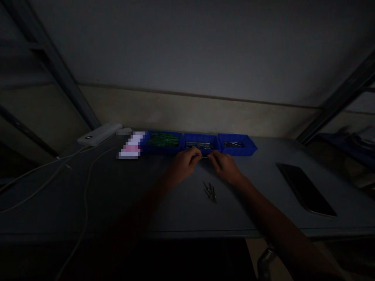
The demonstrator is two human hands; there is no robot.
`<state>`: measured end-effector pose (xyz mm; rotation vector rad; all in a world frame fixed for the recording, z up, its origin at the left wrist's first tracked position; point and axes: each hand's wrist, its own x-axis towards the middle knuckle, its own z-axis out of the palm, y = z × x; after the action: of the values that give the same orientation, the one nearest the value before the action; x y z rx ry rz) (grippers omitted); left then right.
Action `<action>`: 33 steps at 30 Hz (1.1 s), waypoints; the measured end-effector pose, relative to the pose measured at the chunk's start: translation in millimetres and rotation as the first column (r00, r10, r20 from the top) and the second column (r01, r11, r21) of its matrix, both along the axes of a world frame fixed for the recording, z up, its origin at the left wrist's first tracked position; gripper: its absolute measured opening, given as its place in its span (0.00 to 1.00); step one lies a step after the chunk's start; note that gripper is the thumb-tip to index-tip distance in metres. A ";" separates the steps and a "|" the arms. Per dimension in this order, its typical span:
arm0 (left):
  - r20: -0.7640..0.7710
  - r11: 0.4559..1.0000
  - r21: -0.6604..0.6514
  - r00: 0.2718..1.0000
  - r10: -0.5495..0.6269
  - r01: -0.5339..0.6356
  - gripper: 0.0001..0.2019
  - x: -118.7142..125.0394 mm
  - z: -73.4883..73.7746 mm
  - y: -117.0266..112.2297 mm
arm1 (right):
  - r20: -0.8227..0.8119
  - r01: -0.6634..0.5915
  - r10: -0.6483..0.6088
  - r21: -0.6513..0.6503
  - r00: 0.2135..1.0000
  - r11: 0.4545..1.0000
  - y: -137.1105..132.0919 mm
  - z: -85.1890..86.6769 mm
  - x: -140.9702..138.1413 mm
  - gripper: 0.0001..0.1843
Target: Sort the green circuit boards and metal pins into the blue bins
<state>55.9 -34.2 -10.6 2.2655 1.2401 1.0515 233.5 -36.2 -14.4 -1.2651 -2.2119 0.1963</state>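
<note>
My left hand [185, 162] and my right hand [225, 164] meet in front of the blue bins, both with fingers pinched. Between the fingertips spans a thin metal rod [204, 157], gripped at either end; its exact kind is too small and dark to make out. Just behind my hands stands the middle blue bin [202, 137], with metal parts in it. The right blue bin [250, 148] holds thin metal pieces, the left blue bin [148, 150] green pieces. Nearer to me lies a small pile of thin metal pieces [210, 192] on the table.
A dark tablet or phone [307, 189] lies on the grey table [249, 218] at the right. At the left are a white power strip [99, 134] and a white cable [86, 191] running over the front edge. Metal posts [63, 62] frame the bench. The scene is dim.
</note>
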 end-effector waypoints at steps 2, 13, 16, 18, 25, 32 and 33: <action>-0.024 0.999 0.026 0.999 0.036 -0.035 0.06 0.3 0.5 0.4 | -0.034 -0.053 0.053 -0.011 0.998 0.999 -1.9 1.0 -0.9 0.12; -0.364 0.932 -0.210 0.861 -0.355 0.296 0.07 -3.6 -2.5 -10.0 | -0.323 0.526 -0.488 0.038 0.811 0.850 26.6 5.6 49.5 0.24; -0.430 0.901 -0.236 0.792 -0.434 0.365 0.05 -2.0 3.5 -17.1 | -0.336 0.583 -0.560 -0.041 0.757 0.812 30.8 4.7 60.8 0.30; -0.462 0.907 -0.225 0.781 -0.420 0.355 0.03 0.2 4.8 -19.8 | -0.324 0.543 -0.530 -0.059 0.783 0.838 27.6 4.2 54.8 0.31; -0.469 0.975 -0.113 0.855 -0.222 0.191 0.06 0.3 0.8 -11.1 | -0.143 0.030 -0.044 -0.097 0.989 0.995 1.9 6.0 8.4 0.19; -0.147 1.000 -0.007 0.989 0.000 -0.001 0.08 -4.2 4.6 0.4 | -0.056 -0.155 0.151 -0.078 0.987 0.985 -4.5 4.0 1.5 0.07; -0.122 1.000 -0.004 0.992 0.001 -0.002 0.08 -3.5 4.2 0.1 | -0.047 -0.160 0.157 -0.064 0.987 0.985 -4.2 3.8 1.5 0.07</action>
<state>52.4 -34.1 -6.5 2.3570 1.2906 0.9215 234.9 -40.4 -10.6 -1.1092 -2.2871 0.3585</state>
